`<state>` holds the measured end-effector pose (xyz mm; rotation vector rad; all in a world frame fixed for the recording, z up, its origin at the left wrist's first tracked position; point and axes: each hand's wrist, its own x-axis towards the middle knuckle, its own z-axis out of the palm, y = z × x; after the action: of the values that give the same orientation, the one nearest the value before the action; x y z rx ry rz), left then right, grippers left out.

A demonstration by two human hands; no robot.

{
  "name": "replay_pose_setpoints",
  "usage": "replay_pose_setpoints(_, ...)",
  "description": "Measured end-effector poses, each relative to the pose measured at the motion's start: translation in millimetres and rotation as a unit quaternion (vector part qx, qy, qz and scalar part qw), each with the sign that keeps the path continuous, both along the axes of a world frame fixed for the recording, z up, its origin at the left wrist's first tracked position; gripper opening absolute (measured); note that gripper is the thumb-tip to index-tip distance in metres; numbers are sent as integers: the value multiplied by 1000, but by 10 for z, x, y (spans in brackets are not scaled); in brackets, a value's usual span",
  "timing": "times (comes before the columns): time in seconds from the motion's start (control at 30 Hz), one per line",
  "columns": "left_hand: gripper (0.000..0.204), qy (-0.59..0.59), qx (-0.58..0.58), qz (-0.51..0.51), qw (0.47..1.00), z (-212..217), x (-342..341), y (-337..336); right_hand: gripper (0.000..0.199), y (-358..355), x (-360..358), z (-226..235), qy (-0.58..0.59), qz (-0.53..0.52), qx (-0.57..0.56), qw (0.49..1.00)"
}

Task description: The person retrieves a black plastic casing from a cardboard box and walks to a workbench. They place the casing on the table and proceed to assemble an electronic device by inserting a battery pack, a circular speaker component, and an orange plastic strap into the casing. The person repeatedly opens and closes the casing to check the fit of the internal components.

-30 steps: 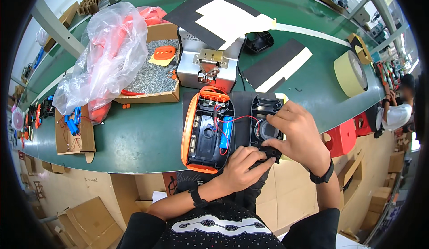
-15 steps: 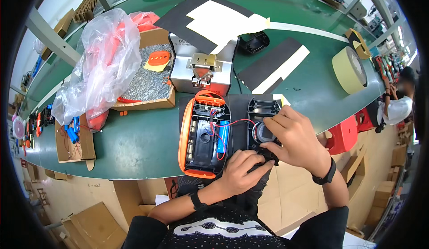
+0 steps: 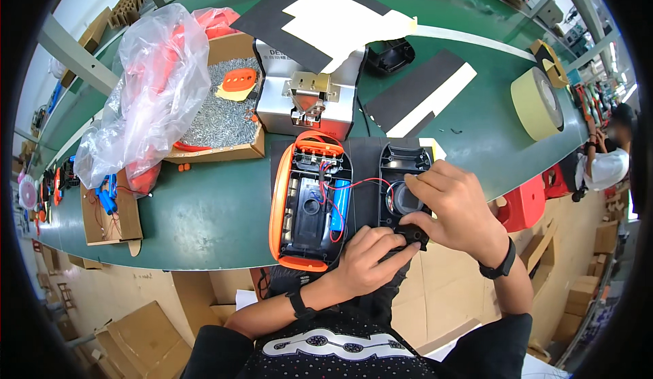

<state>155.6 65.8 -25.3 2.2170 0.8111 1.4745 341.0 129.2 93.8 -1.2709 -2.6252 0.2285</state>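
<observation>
A black housing half [image 3: 391, 165] lies on a dark pad, with a round grey-faced part like a speaker [image 3: 407, 201] set in it. My right hand [image 3: 459, 209] curls over its right side, thumb and forefinger at the rim of the round part. My left hand [image 3: 367, 260] grips the housing's near end, fingertips at its lower edge. Just left of it lies an orange-and-black device body [image 3: 279, 209], open side up, with a blue cylindrical battery [image 3: 340, 205] inside. A thin red wire [image 3: 367, 183] runs from the body to the round part.
Behind stands a silver screw-feeding machine [image 3: 275, 107] under black and cream sheets [image 3: 333, 22]. Left are a cardboard box of screws [image 3: 224, 117], a plastic bag with red parts [image 3: 153, 87] and a small box [image 3: 126, 226]. A tape roll [image 3: 534, 107] stands right; a co-worker [image 3: 609, 168] is beyond.
My right hand has shifted slightly right, so more of the round part shows. My left hand stays at the housing's near end. The whole view has shifted a little.
</observation>
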Motion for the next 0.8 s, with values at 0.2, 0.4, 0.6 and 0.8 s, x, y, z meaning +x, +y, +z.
replay_pose_setpoints(0.2, 40, 0, -8, -14, 1000, 30, -11, 28, 55, -65, -66, -47, -25, -21, 24, 999)
replay_pose_setpoints(0.4, 43, 27, -38, -21, 999, 95, -26, -25, 51, -77, -26, 45, 15, -48, 0, 999)
replay_pose_setpoints(0.6, 42, 60, -33, -11, 998, 545, -300, -350, 49, -182, -66, 45, 184, -194, -43, 963)
replay_pose_setpoints(0.8, 28, 43, -121, 308, 943, 953, -915, 17, 78, -327, -59, -353, 225, -405, -164, 871)
